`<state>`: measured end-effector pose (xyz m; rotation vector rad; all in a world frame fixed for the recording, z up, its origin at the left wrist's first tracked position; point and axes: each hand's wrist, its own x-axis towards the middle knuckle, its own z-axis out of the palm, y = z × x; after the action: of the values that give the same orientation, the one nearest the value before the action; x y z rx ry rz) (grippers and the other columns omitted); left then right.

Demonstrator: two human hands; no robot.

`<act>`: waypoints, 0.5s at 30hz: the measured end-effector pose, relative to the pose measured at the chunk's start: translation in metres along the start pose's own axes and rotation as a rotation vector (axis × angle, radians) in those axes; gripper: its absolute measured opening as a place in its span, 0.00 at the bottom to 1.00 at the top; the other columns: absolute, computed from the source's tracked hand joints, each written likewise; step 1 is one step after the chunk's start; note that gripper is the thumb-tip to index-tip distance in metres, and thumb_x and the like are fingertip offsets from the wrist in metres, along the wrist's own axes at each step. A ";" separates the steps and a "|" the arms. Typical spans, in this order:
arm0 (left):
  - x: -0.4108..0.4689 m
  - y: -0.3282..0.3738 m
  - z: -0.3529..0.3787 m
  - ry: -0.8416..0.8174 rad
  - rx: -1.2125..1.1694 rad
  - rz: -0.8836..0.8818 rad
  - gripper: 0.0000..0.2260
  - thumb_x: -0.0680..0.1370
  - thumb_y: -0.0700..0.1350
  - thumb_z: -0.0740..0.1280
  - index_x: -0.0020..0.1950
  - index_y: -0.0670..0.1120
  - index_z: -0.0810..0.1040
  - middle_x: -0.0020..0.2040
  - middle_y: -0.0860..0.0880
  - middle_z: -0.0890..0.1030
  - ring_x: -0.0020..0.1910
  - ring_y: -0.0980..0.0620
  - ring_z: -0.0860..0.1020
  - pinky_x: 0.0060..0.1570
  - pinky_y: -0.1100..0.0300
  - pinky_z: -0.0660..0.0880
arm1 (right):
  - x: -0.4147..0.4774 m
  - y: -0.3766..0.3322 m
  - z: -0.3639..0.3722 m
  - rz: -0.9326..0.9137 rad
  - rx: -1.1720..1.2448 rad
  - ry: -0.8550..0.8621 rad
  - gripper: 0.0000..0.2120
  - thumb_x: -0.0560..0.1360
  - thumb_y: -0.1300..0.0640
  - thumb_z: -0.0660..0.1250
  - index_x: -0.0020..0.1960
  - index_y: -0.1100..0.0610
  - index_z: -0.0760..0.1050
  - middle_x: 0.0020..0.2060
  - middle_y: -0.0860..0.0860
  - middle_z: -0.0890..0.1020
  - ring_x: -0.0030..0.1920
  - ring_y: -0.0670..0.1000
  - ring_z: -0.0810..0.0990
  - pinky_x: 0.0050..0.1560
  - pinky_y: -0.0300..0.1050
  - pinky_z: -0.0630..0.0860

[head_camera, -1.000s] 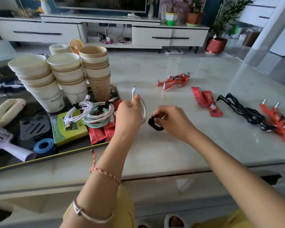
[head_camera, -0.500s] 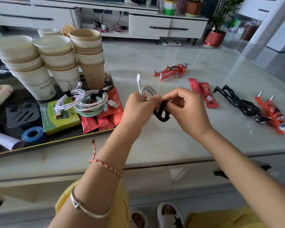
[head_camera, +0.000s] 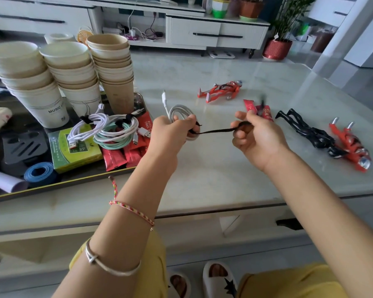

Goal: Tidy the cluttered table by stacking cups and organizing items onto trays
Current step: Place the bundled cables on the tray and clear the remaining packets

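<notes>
My left hand (head_camera: 170,134) grips a coiled white cable (head_camera: 179,112) above the pale table, its plug sticking up. A black strap (head_camera: 215,131) runs taut from the coil to my right hand (head_camera: 256,138), which pinches its far end. On the dark tray (head_camera: 58,183) at the left stand three stacks of paper cups (head_camera: 69,76). In front of them lie bundled white and mint cables (head_camera: 108,130), red sachets (head_camera: 125,155) and a green box (head_camera: 75,149).
On the table to the right lie a red toy figure (head_camera: 222,91), two red sachets (head_camera: 261,109), a black figure (head_camera: 306,130) and another red figure (head_camera: 349,145). A blue tape roll (head_camera: 39,173) and a black slotted piece (head_camera: 24,147) sit on the tray. The table's front edge runs below my wrists.
My hands lifted the coil off the table and then drew apart. The black strap, bunched at the coil before, is now pulled out straight to the right.
</notes>
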<state>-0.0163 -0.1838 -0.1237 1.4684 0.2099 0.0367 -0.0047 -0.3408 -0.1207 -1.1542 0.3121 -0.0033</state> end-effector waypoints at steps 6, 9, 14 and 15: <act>-0.001 0.001 -0.003 0.028 0.029 0.059 0.19 0.76 0.40 0.66 0.23 0.46 0.73 0.22 0.54 0.77 0.22 0.60 0.73 0.35 0.65 0.71 | 0.011 -0.002 -0.010 0.074 0.016 0.188 0.14 0.79 0.63 0.53 0.38 0.59 0.71 0.21 0.49 0.77 0.17 0.44 0.67 0.19 0.31 0.61; -0.002 0.001 -0.002 -0.024 0.033 0.023 0.26 0.76 0.39 0.66 0.15 0.47 0.71 0.22 0.53 0.76 0.22 0.59 0.73 0.37 0.62 0.71 | 0.014 -0.002 -0.013 -0.062 -0.501 0.244 0.06 0.76 0.64 0.61 0.51 0.62 0.75 0.35 0.51 0.78 0.27 0.46 0.74 0.26 0.36 0.71; -0.007 -0.001 0.006 -0.062 0.035 0.015 0.20 0.76 0.39 0.65 0.24 0.47 0.70 0.21 0.53 0.75 0.23 0.58 0.74 0.38 0.62 0.72 | -0.010 0.007 -0.002 -0.953 -1.566 -0.067 0.23 0.62 0.73 0.59 0.55 0.63 0.77 0.53 0.60 0.75 0.56 0.62 0.72 0.55 0.50 0.65; -0.006 -0.001 0.006 -0.056 0.042 0.012 0.23 0.76 0.40 0.65 0.20 0.47 0.71 0.22 0.53 0.75 0.25 0.57 0.75 0.39 0.62 0.72 | -0.018 0.009 0.005 -0.995 -1.560 -0.199 0.22 0.60 0.72 0.57 0.51 0.63 0.79 0.50 0.60 0.77 0.53 0.62 0.73 0.53 0.51 0.67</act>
<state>-0.0214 -0.1911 -0.1236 1.5111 0.1569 0.0010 -0.0225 -0.3301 -0.1225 -2.7244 -0.6214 -0.6068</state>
